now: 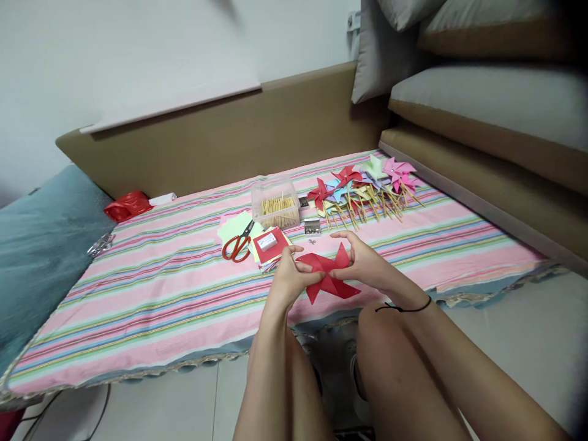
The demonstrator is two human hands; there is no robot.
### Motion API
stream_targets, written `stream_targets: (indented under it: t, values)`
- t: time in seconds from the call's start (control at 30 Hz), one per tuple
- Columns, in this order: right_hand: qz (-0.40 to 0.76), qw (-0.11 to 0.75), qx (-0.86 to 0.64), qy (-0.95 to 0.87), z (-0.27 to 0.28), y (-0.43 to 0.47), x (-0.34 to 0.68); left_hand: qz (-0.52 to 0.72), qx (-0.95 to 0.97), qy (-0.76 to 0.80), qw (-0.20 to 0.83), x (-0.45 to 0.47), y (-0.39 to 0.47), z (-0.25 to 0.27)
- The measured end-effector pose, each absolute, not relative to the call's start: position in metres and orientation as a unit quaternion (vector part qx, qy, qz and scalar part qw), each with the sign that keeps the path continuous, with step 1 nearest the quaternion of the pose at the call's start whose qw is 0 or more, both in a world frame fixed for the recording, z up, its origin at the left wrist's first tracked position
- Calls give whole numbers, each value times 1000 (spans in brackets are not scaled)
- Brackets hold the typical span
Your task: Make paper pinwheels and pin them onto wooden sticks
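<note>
The only print that shows is on a small white packet (267, 242) at the centre of the frame; its dark marks are too small to read. It lies on a stack of coloured paper squares (281, 250) with a red one on top.

A red paper pinwheel (329, 284) is held low in the frame, just right of centre, above the near edge of the striped cloth (160, 275). It is plain, even red, its pointed blades spread outward: one stands up at the right, others reach down at the lower left and lower right. The left hand (288, 277) grips its left side, thumb pressed toward the middle. The right hand (366, 262) grips it from the right, its thumb near the left one and its index finger raised beside the upright blade; a black cord (400, 309) circles that wrist.

Orange-handled scissors (239, 246) lie left of the stack, partly over pale green paper (233, 226). Above, a clear box (259, 195) holds wooden sticks (279, 204), and a small container (312, 227) of metal bits sits to its lower right. Right of centre, many-coloured pinwheels on sticks (367, 191) lie in a heap
</note>
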State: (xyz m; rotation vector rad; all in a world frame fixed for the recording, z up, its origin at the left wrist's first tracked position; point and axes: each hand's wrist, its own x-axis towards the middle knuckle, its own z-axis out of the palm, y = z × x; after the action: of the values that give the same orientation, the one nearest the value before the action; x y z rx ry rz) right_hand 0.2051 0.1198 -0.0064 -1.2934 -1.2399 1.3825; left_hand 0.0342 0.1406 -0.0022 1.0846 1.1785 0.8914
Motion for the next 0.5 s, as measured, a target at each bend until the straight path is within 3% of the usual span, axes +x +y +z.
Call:
stream_targets:
  t: [0.5]
  values:
    - [581,417,-464,-523,-19,178,203,482,371,563,559,22,154,-24]
